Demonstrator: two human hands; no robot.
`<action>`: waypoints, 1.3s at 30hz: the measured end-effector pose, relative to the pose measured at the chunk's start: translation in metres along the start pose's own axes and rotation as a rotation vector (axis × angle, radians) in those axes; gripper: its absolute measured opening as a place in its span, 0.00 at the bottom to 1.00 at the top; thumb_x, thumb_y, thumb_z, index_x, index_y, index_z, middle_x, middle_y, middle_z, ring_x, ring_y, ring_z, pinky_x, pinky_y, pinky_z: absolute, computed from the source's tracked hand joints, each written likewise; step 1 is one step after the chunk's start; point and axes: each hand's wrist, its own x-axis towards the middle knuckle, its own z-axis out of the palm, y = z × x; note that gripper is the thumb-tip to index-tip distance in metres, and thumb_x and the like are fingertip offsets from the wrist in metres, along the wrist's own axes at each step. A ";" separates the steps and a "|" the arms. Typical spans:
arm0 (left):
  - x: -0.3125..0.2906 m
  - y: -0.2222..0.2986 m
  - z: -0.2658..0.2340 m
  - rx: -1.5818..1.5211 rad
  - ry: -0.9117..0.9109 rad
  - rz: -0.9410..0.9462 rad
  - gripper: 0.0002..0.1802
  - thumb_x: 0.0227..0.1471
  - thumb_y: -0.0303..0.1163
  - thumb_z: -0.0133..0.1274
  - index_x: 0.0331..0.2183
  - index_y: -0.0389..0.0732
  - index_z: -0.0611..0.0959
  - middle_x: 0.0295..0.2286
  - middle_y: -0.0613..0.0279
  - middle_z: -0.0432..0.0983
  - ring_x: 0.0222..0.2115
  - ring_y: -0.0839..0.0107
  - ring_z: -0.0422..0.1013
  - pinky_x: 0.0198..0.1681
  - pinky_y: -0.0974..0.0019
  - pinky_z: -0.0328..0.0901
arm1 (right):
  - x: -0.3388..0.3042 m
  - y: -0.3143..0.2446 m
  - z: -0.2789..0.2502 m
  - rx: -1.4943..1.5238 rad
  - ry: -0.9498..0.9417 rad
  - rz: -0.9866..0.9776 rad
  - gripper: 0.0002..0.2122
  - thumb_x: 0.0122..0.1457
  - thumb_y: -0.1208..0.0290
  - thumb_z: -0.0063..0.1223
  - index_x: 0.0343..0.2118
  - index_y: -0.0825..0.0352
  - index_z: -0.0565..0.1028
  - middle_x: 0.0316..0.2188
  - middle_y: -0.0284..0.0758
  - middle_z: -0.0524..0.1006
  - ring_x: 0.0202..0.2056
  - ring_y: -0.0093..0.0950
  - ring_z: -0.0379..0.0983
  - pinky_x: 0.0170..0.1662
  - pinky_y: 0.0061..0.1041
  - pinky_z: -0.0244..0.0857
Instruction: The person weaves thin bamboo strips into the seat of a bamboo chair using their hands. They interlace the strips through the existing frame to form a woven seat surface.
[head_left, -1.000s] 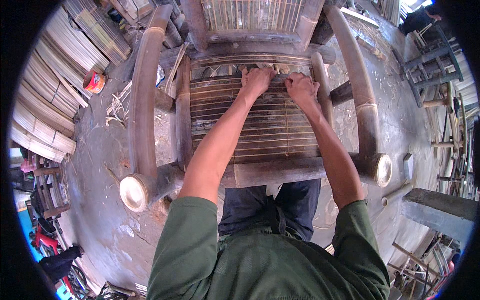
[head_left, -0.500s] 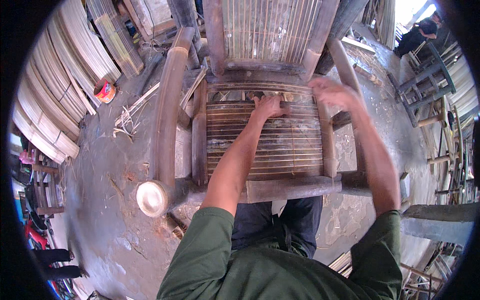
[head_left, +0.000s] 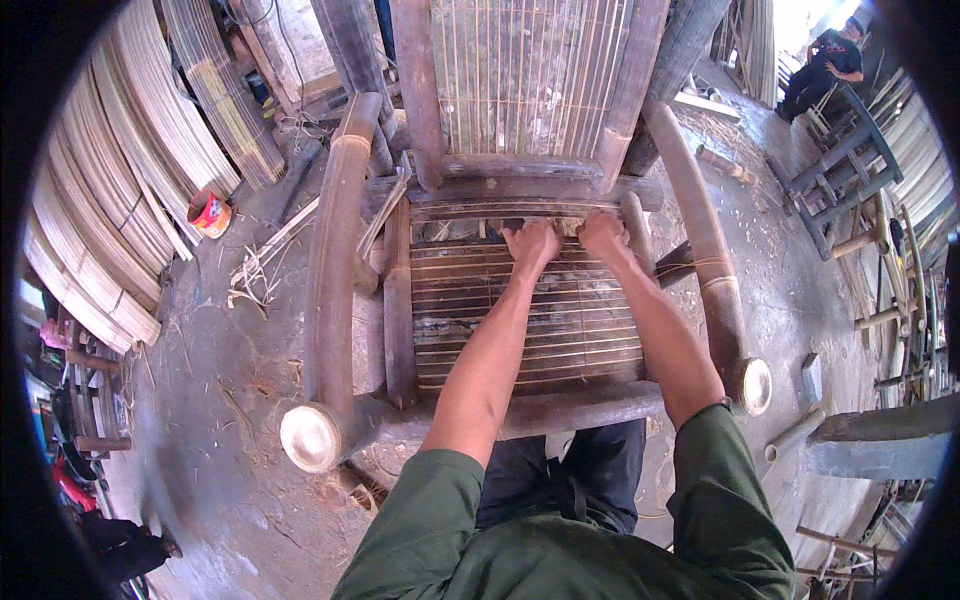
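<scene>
A bamboo chair (head_left: 332,250) stands in front of me, with a seat of thin bamboo slats (head_left: 530,330) bound by cross ties. At the seat's far part, beside a gap in the slats, both hands are closed and close together. My left hand (head_left: 534,242) has its fingers curled over a slat at the gap's near edge, its thumb pointing left. My right hand (head_left: 604,232) is bent into a fist on the same edge, near the right side rail (head_left: 636,225). The fingertips of both are hidden.
Thick armrests flank the seat, and a slatted backrest (head_left: 530,80) rises behind it. Bundles of bamboo strips (head_left: 110,190) and a red tub (head_left: 209,213) stand at left. A dark wooden frame (head_left: 840,170) and a seated person (head_left: 830,65) are at far right. Offcuts litter the floor.
My right hand has come down and left from the right rail to the slats beside my left hand. The left hand has stayed on the slats. The view has tilted slightly upward.
</scene>
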 end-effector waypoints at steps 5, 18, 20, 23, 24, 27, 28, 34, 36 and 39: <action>0.007 -0.007 0.006 -0.055 0.017 0.028 0.21 0.51 0.46 0.44 0.38 0.43 0.83 0.39 0.45 0.77 0.43 0.48 0.72 0.49 0.34 0.52 | 0.016 -0.017 -0.023 0.646 -0.578 0.346 0.07 0.55 0.72 0.46 0.25 0.69 0.73 0.18 0.34 0.73 0.19 0.25 0.69 0.18 0.27 0.63; 0.013 0.004 0.000 -0.070 -0.130 -0.040 0.28 0.55 0.49 0.38 0.49 0.42 0.75 0.51 0.51 0.68 0.54 0.47 0.61 0.56 0.29 0.43 | 0.055 0.064 -0.076 0.532 -0.667 -0.091 0.17 0.55 0.55 0.53 0.41 0.62 0.75 0.30 0.29 0.73 0.33 0.22 0.69 0.30 0.24 0.63; 0.013 0.012 0.001 -0.063 -0.174 -0.045 0.29 0.56 0.51 0.36 0.50 0.42 0.74 0.52 0.52 0.67 0.55 0.48 0.60 0.57 0.30 0.42 | 0.087 0.093 -0.147 0.657 -0.598 -0.294 0.20 0.53 0.54 0.55 0.45 0.61 0.75 0.42 0.32 0.72 0.41 0.25 0.69 0.42 0.26 0.64; 0.000 -0.037 -0.022 -0.043 -0.147 -0.173 0.31 0.57 0.53 0.33 0.51 0.43 0.73 0.53 0.53 0.67 0.56 0.49 0.60 0.59 0.33 0.39 | 0.104 0.061 -0.243 0.594 -0.466 -0.483 0.18 0.57 0.61 0.50 0.50 0.61 0.73 0.45 0.31 0.72 0.42 0.23 0.66 0.47 0.25 0.62; 0.004 -0.017 -0.015 -0.093 -0.144 -0.116 0.31 0.57 0.53 0.33 0.51 0.42 0.73 0.52 0.53 0.67 0.55 0.49 0.60 0.59 0.33 0.39 | 0.079 0.064 -0.315 0.497 -0.375 -0.368 0.18 0.57 0.61 0.50 0.50 0.62 0.73 0.44 0.30 0.72 0.39 0.21 0.65 0.43 0.23 0.62; 0.009 0.003 -0.006 -0.127 -0.099 -0.063 0.31 0.57 0.53 0.32 0.50 0.41 0.74 0.51 0.51 0.69 0.55 0.49 0.61 0.59 0.34 0.39 | 0.041 0.067 -0.428 0.284 -0.436 -0.074 0.18 0.58 0.61 0.50 0.49 0.62 0.73 0.42 0.27 0.73 0.29 0.14 0.61 0.31 0.15 0.57; 0.010 0.006 -0.001 -0.109 -0.083 -0.062 0.31 0.57 0.53 0.33 0.50 0.41 0.74 0.50 0.51 0.70 0.54 0.49 0.62 0.58 0.34 0.40 | 0.029 0.087 -0.453 0.214 -0.391 -0.024 0.17 0.59 0.62 0.49 0.49 0.62 0.73 0.41 0.27 0.74 0.27 0.13 0.59 0.28 0.13 0.53; -0.002 -0.008 -0.002 -0.138 0.084 0.010 0.22 0.54 0.47 0.41 0.37 0.42 0.82 0.40 0.50 0.77 0.44 0.53 0.72 0.54 0.27 0.39 | -0.090 0.124 -0.577 -0.043 -0.204 0.140 0.19 0.60 0.63 0.47 0.53 0.64 0.70 0.48 0.37 0.72 0.43 0.25 0.65 0.46 0.24 0.57; -0.010 -0.001 0.001 -0.140 0.087 0.114 0.21 0.54 0.48 0.43 0.35 0.44 0.83 0.37 0.50 0.78 0.42 0.53 0.73 0.53 0.28 0.42 | -0.135 0.134 -0.612 -0.149 -0.186 0.196 0.19 0.60 0.64 0.47 0.53 0.64 0.70 0.48 0.38 0.72 0.43 0.25 0.65 0.47 0.24 0.58; -0.024 0.004 0.007 -0.090 0.326 0.268 0.15 0.55 0.45 0.46 0.31 0.48 0.84 0.36 0.58 0.78 0.42 0.58 0.72 0.51 0.34 0.50 | -0.186 0.154 -0.638 -0.271 -0.173 0.259 0.19 0.61 0.64 0.47 0.53 0.64 0.70 0.47 0.38 0.72 0.43 0.26 0.66 0.47 0.25 0.58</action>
